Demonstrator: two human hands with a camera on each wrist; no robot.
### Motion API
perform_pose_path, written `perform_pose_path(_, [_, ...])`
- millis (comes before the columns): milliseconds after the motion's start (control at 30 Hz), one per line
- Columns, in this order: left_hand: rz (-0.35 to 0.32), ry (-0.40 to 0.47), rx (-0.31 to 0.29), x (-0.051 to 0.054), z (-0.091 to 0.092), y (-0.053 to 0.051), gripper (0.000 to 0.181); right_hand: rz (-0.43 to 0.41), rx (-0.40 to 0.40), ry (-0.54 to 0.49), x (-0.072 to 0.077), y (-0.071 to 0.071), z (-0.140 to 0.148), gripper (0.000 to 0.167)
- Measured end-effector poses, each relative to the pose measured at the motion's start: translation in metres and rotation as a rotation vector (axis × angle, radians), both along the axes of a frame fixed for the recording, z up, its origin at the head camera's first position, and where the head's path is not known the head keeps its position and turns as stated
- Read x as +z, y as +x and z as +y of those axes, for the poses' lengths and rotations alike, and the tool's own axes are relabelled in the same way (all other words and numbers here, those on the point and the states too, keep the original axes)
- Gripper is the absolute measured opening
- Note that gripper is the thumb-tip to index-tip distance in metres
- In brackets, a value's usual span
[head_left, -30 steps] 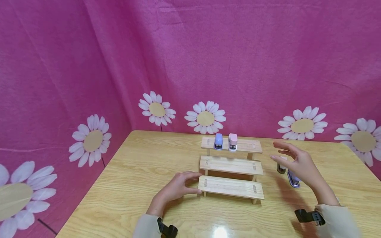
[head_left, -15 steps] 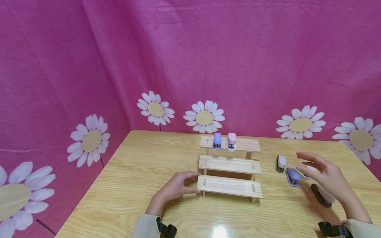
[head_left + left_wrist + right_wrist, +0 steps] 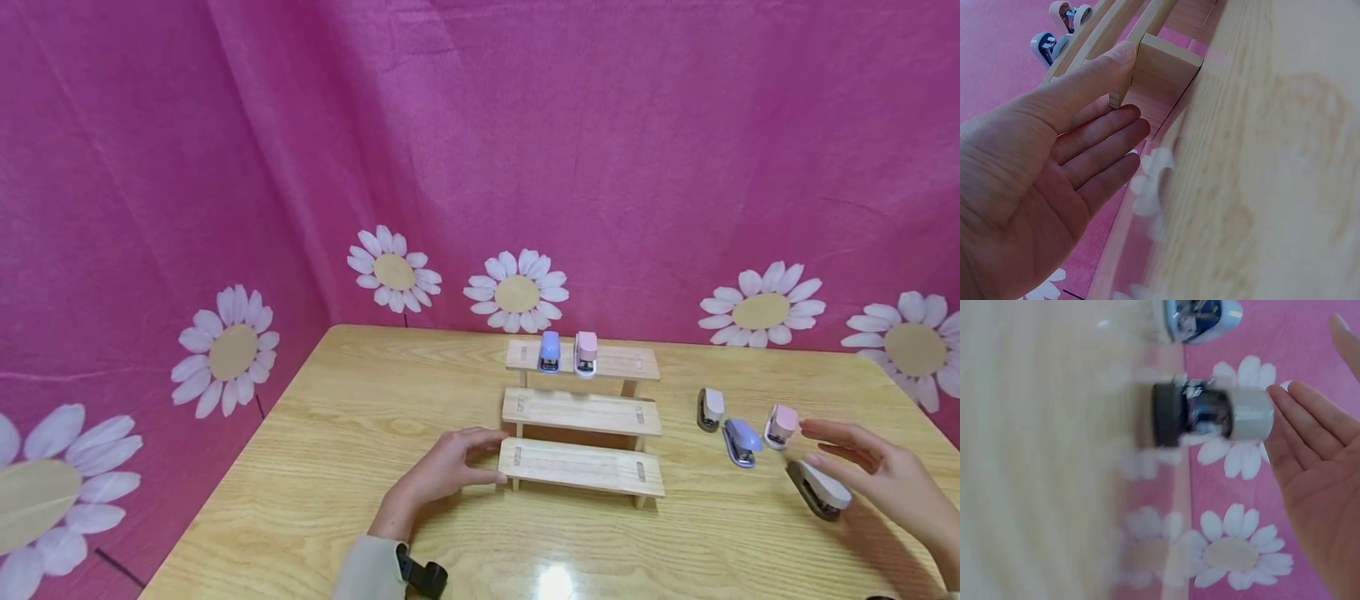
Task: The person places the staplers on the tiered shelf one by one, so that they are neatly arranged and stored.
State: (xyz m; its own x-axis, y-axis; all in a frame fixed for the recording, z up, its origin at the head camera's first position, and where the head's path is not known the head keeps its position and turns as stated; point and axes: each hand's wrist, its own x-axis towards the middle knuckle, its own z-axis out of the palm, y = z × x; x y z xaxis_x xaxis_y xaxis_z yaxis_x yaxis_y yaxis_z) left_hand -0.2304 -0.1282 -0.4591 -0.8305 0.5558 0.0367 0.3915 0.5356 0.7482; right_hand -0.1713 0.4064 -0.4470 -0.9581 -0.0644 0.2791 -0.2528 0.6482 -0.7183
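Observation:
A three-tier wooden step stand [image 3: 581, 467] stands on the table. My left hand [image 3: 450, 471] holds the left end of its lowest tier between thumb and fingers; in the left wrist view the thumb [image 3: 1116, 56] lies against that board. My right hand [image 3: 885, 475], fingers apart and holding nothing, hovers beside a stapler with a light top and dark base [image 3: 822, 490]. The right wrist view shows this stapler [image 3: 1250, 414], blurred, just off the fingertips. On the top tier sit a blue stapler [image 3: 550, 350] and a pink stapler [image 3: 586, 353].
Right of the stand, a light-topped dark stapler [image 3: 710, 409], a blue-purple stapler [image 3: 742, 442] and a pink stapler [image 3: 781, 426] stand on the wooden table [image 3: 337, 450]. A magenta cloth with daisies [image 3: 600, 167] hangs behind and at the left.
My right hand has moved right and toward me, away from the light-topped and blue-purple staplers, over to the nearest stapler. My left hand keeps its place on the stand.

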Motion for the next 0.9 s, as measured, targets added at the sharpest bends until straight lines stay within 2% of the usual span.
perform_pose_path(133, [-0.008,-0.004,0.006,0.001,0.0,0.0,0.06,-0.013,0.023,-0.02,-0.009,0.002,0.01,0.04])
perform_pose_path(300, [-0.009,-0.004,0.012,0.001,0.0,0.0,0.061,-0.027,0.027,0.014,-0.018,0.002,0.018,0.041])
perform_pose_path(567, [-0.005,-0.004,0.004,0.001,0.0,0.001,0.061,-0.138,0.04,0.002,-0.032,0.002,0.029,0.044])
perform_pose_path(900, [-0.006,-0.001,0.001,0.001,0.0,0.001,0.061,-0.186,0.082,-0.009,-0.044,0.003,0.036,0.049])
